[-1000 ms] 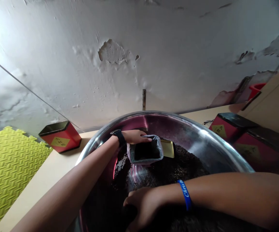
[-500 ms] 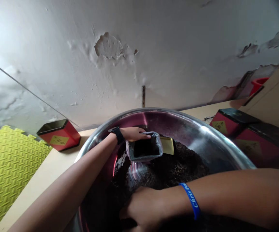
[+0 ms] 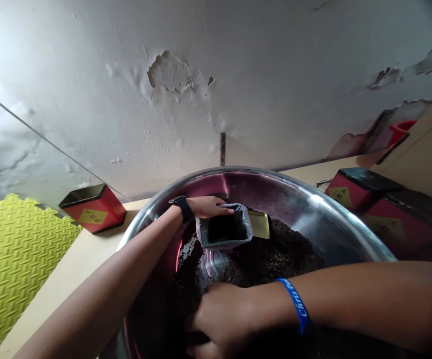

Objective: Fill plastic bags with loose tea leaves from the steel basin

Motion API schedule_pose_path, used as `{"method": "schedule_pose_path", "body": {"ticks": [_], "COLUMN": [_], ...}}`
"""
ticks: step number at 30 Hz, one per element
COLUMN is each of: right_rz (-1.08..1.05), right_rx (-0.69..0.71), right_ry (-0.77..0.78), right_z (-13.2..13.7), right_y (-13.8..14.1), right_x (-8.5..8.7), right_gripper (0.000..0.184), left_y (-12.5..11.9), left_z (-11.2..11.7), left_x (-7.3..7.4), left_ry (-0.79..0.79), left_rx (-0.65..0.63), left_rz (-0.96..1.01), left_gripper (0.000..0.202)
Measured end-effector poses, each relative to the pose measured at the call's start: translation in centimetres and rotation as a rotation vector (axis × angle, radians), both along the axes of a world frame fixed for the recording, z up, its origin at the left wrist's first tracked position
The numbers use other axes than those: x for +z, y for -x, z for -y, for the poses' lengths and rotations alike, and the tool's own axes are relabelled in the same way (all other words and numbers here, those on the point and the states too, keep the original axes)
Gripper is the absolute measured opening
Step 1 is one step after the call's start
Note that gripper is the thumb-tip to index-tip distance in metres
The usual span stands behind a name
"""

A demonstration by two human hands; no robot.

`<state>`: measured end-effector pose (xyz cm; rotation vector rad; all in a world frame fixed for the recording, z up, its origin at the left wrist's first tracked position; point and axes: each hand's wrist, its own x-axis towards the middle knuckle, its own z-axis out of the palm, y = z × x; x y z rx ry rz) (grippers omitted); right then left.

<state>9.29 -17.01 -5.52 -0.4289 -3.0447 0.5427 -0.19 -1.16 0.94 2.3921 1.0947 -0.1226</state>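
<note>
A large steel basin [image 3: 324,209] holds a heap of dark loose leaves [image 3: 275,254]. My left hand [image 3: 208,206], with a black watch on the wrist, grips the far rim of a small clear plastic bag [image 3: 223,230] that stands open in the leaves and is dark inside. My right hand [image 3: 223,319], a blue band on its wrist, is closed and dug into the leaves at the near side of the basin; what its fingers hold is hidden. A yellow card [image 3: 259,224] lies just behind the bag.
A red tin [image 3: 93,209] with a yellow label stands open on the pale tabletop [image 3: 66,269] at the left. More red tins [image 3: 354,192] stand at the right. A yellow-green foam mat [image 3: 10,249] lies far left. A peeling white wall rises behind.
My right hand has shifted slightly within the leaves, dipping toward me and then coming back a little. The left hand and bag have stayed put; the view tilted slightly.
</note>
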Motion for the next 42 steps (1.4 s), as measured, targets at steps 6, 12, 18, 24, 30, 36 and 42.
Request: {"method": "schedule_pose_path", "body": {"ticks": [6,12,18,24,30,36,42], "right_rz": [0.126,0.219,0.2,0.228,0.221,0.065,0.017], "right_rx": [-0.028,-0.012,-0.027,-0.02,-0.096,-0.053,0.058], "right_ry": [-0.033,-0.044,-0.044,-0.019,0.056,0.208,0.23], "right_z": [-0.3,-0.4,-0.8,-0.6,-0.8,-0.9,-0.8], "right_y": [0.1,0.2,0.1,0.1,0.1,-0.5,-0.7], "right_x": [-0.2,-0.7,-1.4,-1.1,-0.7,-1.6,-2.7], "right_gripper": [0.043,0.046,0.046,0.047,0.048,0.061,0.078], "left_y": [0.1,0.1,0.0,0.0,0.0,0.1,0.1], "left_z": [0.0,-0.1,0.1,0.1,0.1,-0.2,-0.5], "left_x": [-0.1,-0.2,-0.1,-0.1,0.0,-0.1,-0.5], "left_ry": [0.005,0.008,0.019,0.035,0.02,0.011,0.022], "left_rx": [0.014,0.02,0.03,0.036,0.029,0.016,0.015], "left_rz": [0.001,0.007,0.008,0.011,0.005,0.008,0.011], "left_gripper": [0.059,0.06,0.06,0.06,0.059,0.06,0.062]}}
